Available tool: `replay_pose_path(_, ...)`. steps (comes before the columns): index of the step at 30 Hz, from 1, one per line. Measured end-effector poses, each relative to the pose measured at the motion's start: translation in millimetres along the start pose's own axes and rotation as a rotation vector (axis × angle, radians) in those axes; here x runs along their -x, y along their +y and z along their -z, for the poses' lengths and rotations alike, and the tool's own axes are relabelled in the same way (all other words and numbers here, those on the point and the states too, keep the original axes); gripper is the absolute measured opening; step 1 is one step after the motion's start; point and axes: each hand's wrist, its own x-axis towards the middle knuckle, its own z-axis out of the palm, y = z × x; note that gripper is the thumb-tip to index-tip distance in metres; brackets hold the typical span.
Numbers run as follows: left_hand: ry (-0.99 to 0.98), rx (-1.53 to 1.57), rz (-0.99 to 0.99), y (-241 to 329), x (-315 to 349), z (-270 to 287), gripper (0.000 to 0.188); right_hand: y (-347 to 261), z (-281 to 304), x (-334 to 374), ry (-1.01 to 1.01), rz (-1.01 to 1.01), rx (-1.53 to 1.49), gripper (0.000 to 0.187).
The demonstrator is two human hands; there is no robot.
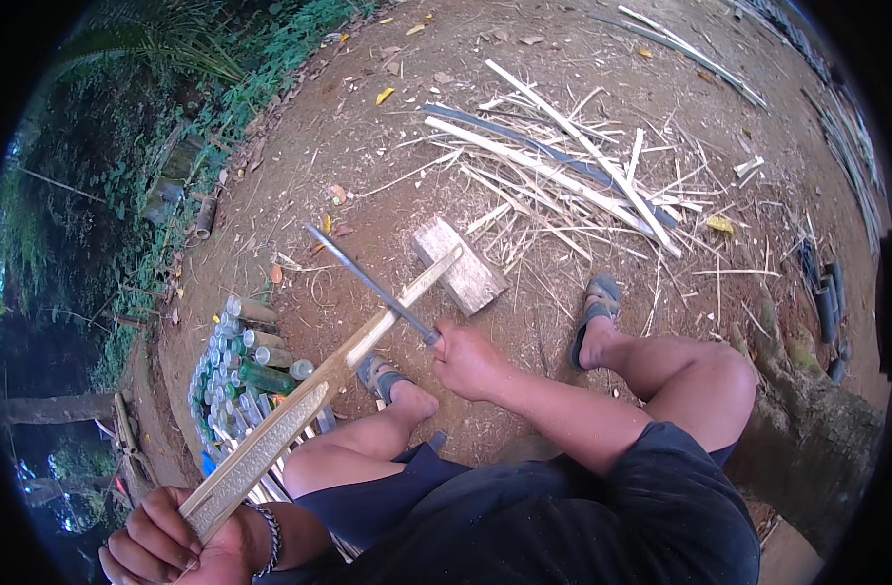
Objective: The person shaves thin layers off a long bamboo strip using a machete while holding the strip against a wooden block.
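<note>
My left hand point(178, 546), at the lower left, is wrapped round the near end of a long split wooden strip point(288, 417), which looks like bamboo or palm stem. The strip slants up to the right, and its far end lies over a pale, squared wood block point(477, 283) on the ground. A long knife point(360, 273) is gripped in my right hand point(470, 363), its handle hidden by the fingers. The narrow dark blade crosses the strip just short of the block and points to the upper left. Pale, freshly cut wood shows along the strip's upper face.
Cut strips and shavings point(563, 166) lie heaped beyond the block. Glass bottles point(251, 356) are packed together at the left, beside my knee. A thick tree root point(807, 439) stands at the right. Green plants point(202, 58) border the dirt ground, and more long strips point(695, 54) lie farther off.
</note>
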Motion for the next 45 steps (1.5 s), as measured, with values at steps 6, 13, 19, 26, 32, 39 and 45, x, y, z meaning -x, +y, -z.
replay_pose_path(6,-0.005,0.032,-0.013,-3.4,1.4,-6.7,0.041,58.5,-12.2,-13.9,0.085,-0.074,-0.001,0.018)
replay_pose_path(13,0.022,0.014,0.006,-8.3,-0.6,-7.4,0.044,52.3,-17.1,-3.3,0.009,-0.089,0.012,0.026)
replay_pose_path(19,0.036,0.009,0.003,-11.1,-12.4,-3.4,0.046,20.7,-0.1,-2.1,-0.061,-0.111,0.073,0.025)
replay_pose_path(26,0.014,0.075,0.076,-13.8,-21.8,-9.4,0.042,125.9,-20.2,-36.8,0.081,-0.223,0.047,0.021)
replay_pose_path(32,0.036,-0.019,0.04,-18.6,-34.2,-2.8,0.043,44.6,2.3,-30.1,-0.105,-0.078,0.032,0.021)
replay_pose_path(39,-0.01,0.064,0.041,-26.9,-45.9,9.0,0.035,74.8,0.1,-50.5,-0.085,-0.103,0.046,0.022)
replay_pose_path(45,-0.113,0.099,0.053,-50.3,-55.6,-7.0,0.05,107.0,-3.5,-68.7,-0.076,-0.27,0.036,0.019)
